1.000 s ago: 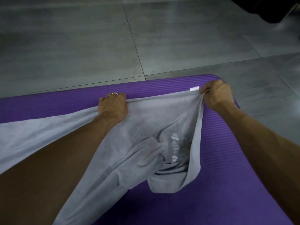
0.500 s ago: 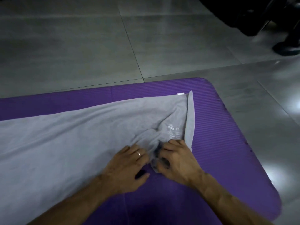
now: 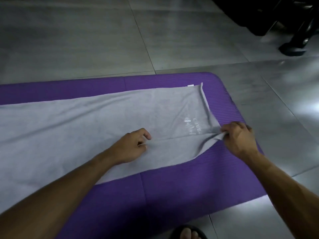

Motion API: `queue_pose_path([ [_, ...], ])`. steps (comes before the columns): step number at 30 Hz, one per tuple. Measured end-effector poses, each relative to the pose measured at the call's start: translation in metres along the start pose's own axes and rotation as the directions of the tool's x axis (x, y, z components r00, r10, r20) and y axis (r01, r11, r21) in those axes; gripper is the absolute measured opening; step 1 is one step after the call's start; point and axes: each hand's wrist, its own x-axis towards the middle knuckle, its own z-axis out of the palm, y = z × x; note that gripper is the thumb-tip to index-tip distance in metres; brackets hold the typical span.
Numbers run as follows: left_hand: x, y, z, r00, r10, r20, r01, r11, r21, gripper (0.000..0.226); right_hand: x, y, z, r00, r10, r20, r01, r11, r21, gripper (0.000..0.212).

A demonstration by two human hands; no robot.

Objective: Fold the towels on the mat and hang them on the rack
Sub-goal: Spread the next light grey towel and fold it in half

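Note:
A grey towel (image 3: 86,125) lies spread lengthwise on the purple mat (image 3: 172,192), with white lettering near its right end. My right hand (image 3: 239,138) pinches the towel's near right corner at the mat's right side, pulling the cloth taut. My left hand (image 3: 133,145) rests on the towel near its middle, fingers curled and pinching the fabric. The towel's right edge is turned over in a narrow strip. A small white tag (image 3: 190,85) shows at the far right corner. No rack is in view.
Grey floor tiles (image 3: 86,40) surround the mat. A dark piece of furniture (image 3: 276,16) with a black foot stands at the far right. My sandalled foot (image 3: 188,232) is at the bottom edge, just off the mat.
My hands left the far edge, came to the bunched near corner, then moved apart. The right hand drew the corner rightward, and the towel now lies flatter.

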Motion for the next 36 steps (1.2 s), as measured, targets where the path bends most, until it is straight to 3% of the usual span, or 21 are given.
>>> queue_pose_path([
  [2, -0.009, -0.008, 0.01, 0.992, 0.038, -0.12, -0.009, 0.973, 0.231, 0.022, -0.017, -0.001, 0.004, 0.998, 0.066, -0.022, -0.068, 0.995, -0.075, 0.034],
  [3, -0.013, -0.014, 0.017, 0.976, 0.102, -0.193, -0.024, 0.928, 0.371, 0.025, -0.026, -0.01, 0.007, 0.999, 0.023, -0.045, -0.027, 0.997, -0.078, 0.032],
  [5, -0.025, -0.02, 0.029, 0.932, 0.298, -0.208, -0.124, 0.798, 0.589, 0.026, -0.048, -0.04, 0.015, 0.983, -0.171, -0.063, 0.169, 0.985, -0.033, 0.028],
  [7, -0.038, -0.022, 0.038, 0.888, 0.455, -0.068, -0.271, 0.636, 0.722, 0.01, -0.071, -0.067, 0.03, 0.939, -0.342, 0.033, 0.341, 0.939, 0.036, 0.036],
  [10, -0.054, -0.029, 0.045, 0.927, 0.356, 0.121, -0.32, 0.576, 0.752, 0.041, -0.085, -0.075, 0.05, 0.874, -0.437, 0.214, 0.445, 0.896, 0.014, 0.058],
  [12, -0.058, -0.03, 0.048, 0.927, 0.338, 0.16, -0.326, 0.521, 0.789, 0.041, -0.077, -0.067, 0.053, 0.883, -0.403, 0.24, 0.421, 0.907, -0.024, 0.061],
  [16, -0.059, -0.011, 0.055, 0.938, 0.34, 0.071, -0.266, 0.569, 0.778, 0.012, -0.064, -0.048, 0.047, 0.915, -0.355, 0.191, 0.386, 0.909, -0.16, 0.045],
  [19, -0.059, -0.007, 0.053, 0.97, 0.22, 0.105, -0.238, 0.756, 0.61, 0.013, -0.063, -0.044, 0.04, 0.916, -0.336, 0.22, 0.376, 0.911, -0.172, 0.033],
  [23, -0.06, -0.001, 0.052, 0.93, 0.065, 0.361, -0.246, 0.842, 0.48, 0.015, -0.083, -0.02, 0.027, 0.936, -0.146, 0.32, 0.198, 0.971, -0.136, 0.013],
  [25, -0.054, 0.011, 0.057, 0.937, 0.061, 0.343, -0.225, 0.857, 0.463, 0.025, -0.097, -0.003, 0.02, 0.943, -0.028, 0.331, 0.053, 0.997, -0.065, 0.004],
  [27, -0.037, 0.03, 0.067, 0.957, 0.15, 0.247, -0.254, 0.844, 0.473, 0.028, -0.103, 0.006, 0.017, 0.967, 0.123, 0.224, -0.129, 0.992, 0.009, 0.006],
  [29, -0.014, 0.047, 0.081, 0.957, 0.23, 0.175, -0.288, 0.808, 0.515, 0.032, -0.097, 0.014, 0.022, 0.906, 0.408, 0.113, -0.422, 0.894, 0.153, 0.016],
  [30, -0.001, 0.055, 0.089, 0.958, 0.238, 0.162, -0.288, 0.786, 0.547, 0.04, -0.09, 0.018, 0.024, 0.826, 0.548, 0.129, -0.562, 0.788, 0.253, 0.024],
  [32, 0.024, 0.066, 0.105, 0.968, 0.186, 0.166, -0.249, 0.761, 0.598, 0.057, -0.074, 0.025, 0.029, 0.659, 0.706, 0.259, -0.742, 0.554, 0.378, 0.038],
  [33, 0.034, 0.069, 0.112, 0.972, 0.153, 0.177, -0.231, 0.749, 0.621, 0.063, -0.068, 0.028, 0.031, 0.624, 0.713, 0.321, -0.776, 0.518, 0.359, 0.034],
  [36, 0.05, 0.069, 0.13, 0.973, 0.086, 0.212, -0.211, 0.691, 0.691, 0.075, -0.058, 0.027, 0.029, 0.676, 0.619, 0.401, -0.737, 0.556, 0.384, 0.029],
])
